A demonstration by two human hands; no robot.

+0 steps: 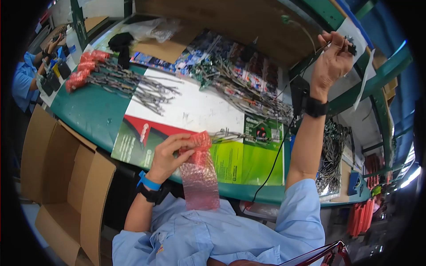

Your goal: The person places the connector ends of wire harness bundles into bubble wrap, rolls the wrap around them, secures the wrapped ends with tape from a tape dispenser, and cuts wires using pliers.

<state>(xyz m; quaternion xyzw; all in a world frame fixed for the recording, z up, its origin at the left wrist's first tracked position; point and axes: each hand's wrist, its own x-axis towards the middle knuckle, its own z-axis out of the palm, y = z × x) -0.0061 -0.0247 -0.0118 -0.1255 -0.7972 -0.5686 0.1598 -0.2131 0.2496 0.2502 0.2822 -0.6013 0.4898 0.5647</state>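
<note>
Here at the near edge of the green table (91,116), a strip of red bubble wrap (200,177) is pinched between the thumb and fingers of the left hand (169,155), its upper part bunched, its lower length hanging over the edge in front of the light blue shirt (191,237). Just to the right, thin cables (230,135) are seen across the printed sheet (227,165). Up at the right, the right hand (333,64) is raised, fingers curled beside a dark green piece (351,45); whether that is gripped cannot be told. Farther left, cable bundles (137,91) are laid in a row, their ends covered in red wrapping (80,79). Beyond the sheet, a large cable pile (248,91) is spread.
</note>
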